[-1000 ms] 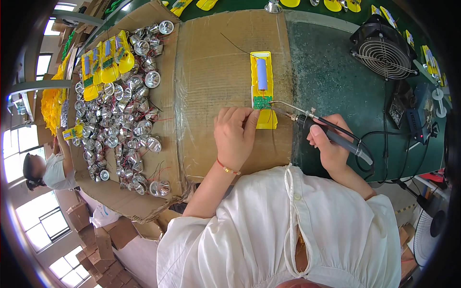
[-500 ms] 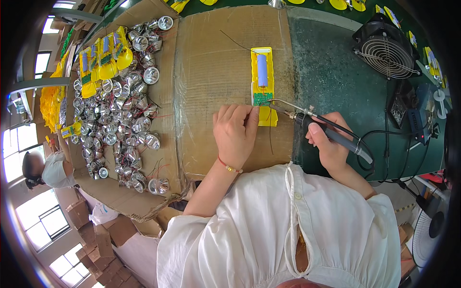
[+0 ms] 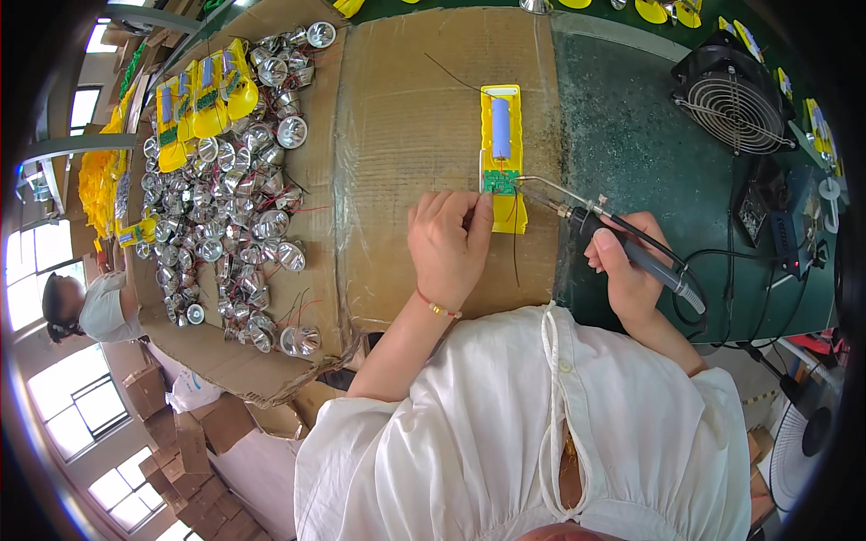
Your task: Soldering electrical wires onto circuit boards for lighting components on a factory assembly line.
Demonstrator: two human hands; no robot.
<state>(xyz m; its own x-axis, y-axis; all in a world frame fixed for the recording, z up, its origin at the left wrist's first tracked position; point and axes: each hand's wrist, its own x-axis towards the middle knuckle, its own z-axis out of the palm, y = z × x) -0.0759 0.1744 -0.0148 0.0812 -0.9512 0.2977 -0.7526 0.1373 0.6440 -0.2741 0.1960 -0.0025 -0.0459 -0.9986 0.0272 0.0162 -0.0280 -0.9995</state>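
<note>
A yellow plastic housing (image 3: 509,216) lies lengthwise on the cardboard, with a blue-violet cylindrical battery (image 3: 501,126) in its upper half. Below the battery sits a green circuit board (image 3: 498,183) with thin wires. My left hand (image 3: 448,236) rests at the board's lower left, fingers curled and thumb against forefinger; whatever they pinch is hidden. My right hand (image 3: 631,263) grips a soldering iron (image 3: 648,263) with a thin curved metal tube along it. Its tip end is at the board's right edge; whether it touches cannot be told.
At left, a cardboard box (image 3: 244,383) holds many silver reflector cups (image 3: 272,224) with wires, and several yellow housings (image 3: 209,117) with batteries lie on top. A black fan with a wire grille (image 3: 735,106) stands at far right, near a blue box-shaped device (image 3: 787,239) and cables.
The whole view has shifted slightly, so the housing appears a little further right and higher. Both hands keep nearly the same place beside the circuit board.
</note>
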